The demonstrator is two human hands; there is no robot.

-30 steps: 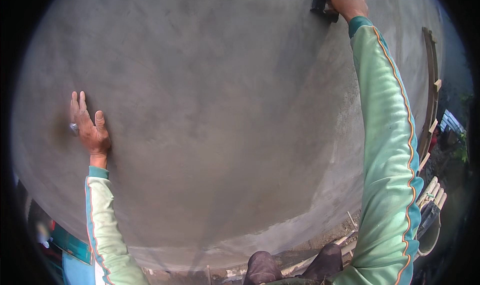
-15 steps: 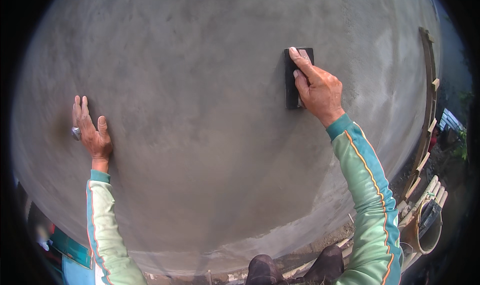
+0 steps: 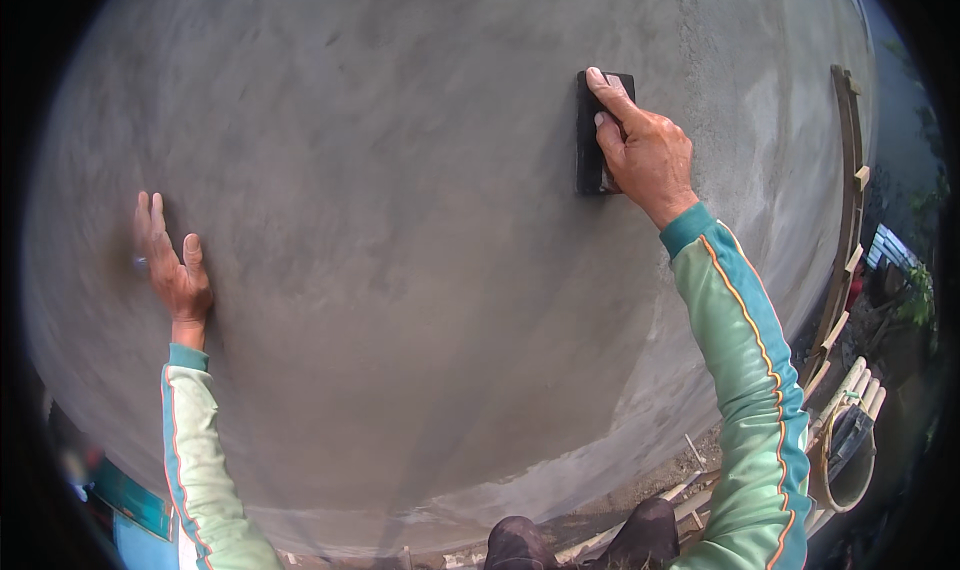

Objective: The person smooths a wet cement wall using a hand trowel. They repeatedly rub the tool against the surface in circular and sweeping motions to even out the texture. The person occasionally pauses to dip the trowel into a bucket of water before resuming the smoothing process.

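A broad grey plastered wall [image 3: 400,270] fills most of the view, smooth and damp-looking with faint mottled marks. My right hand [image 3: 650,160] grips a plastering float [image 3: 590,140], a black rectangular block with its long side upright, laid against the wall at the upper right. The thumb and index finger lie along its back; the handle is mostly under my fingers. At the left, my left hand [image 3: 175,275] rests open on the wall, fingers pointing up and thumb apart. It holds nothing.
A wooden batten with short cross pieces [image 3: 850,170] runs along the wall's right edge. Lower right are a bucket [image 3: 850,475] and pale poles [image 3: 875,400]. My knees [image 3: 640,535] show at the bottom, with a teal and blue object [image 3: 135,505] at lower left.
My right hand has slid the float a little upward along the wall. My left hand stays flat on the wall, and the whole view has shifted slightly.
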